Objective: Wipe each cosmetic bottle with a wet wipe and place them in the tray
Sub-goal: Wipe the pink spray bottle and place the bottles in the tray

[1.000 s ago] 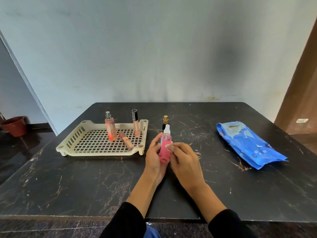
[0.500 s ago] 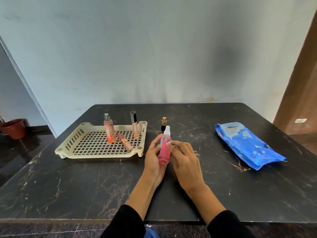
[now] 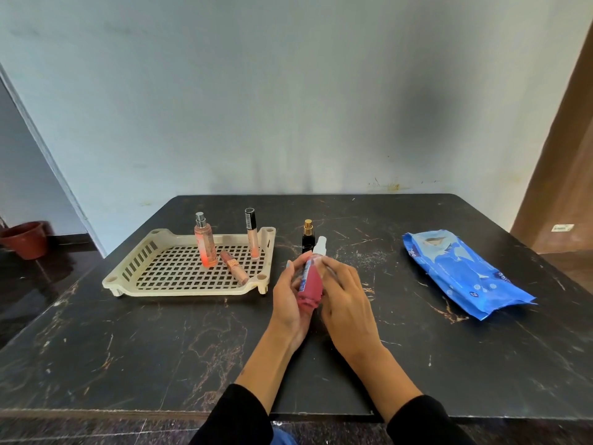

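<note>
Just above the black table, my left hand (image 3: 287, 303) grips a pink spray bottle (image 3: 310, 279) with a white cap, tilted slightly. My right hand (image 3: 349, 303) curls its fingers round the bottle's upper part from the right. The bottle's lower end looks crinkled, as if a thin wipe is wrapped there. To the left, the cream slatted tray (image 3: 192, 290) holds an upright peach spray bottle (image 3: 205, 247), an upright black-capped tube (image 3: 252, 237) and a lying tube (image 3: 234, 268). Behind my hands, a small black bottle (image 3: 307, 240) with a gold cap stands on the table.
A blue wet-wipe pack (image 3: 462, 271) lies on the table to the right. The wall runs along the table's far edge. A brown pot (image 3: 27, 239) sits on the floor at far left, and a wooden door frame stands at right.
My right fingers have slid up the pink bottle toward its neck, and the bottle has turned a little in my left hand. Everything else is still.
</note>
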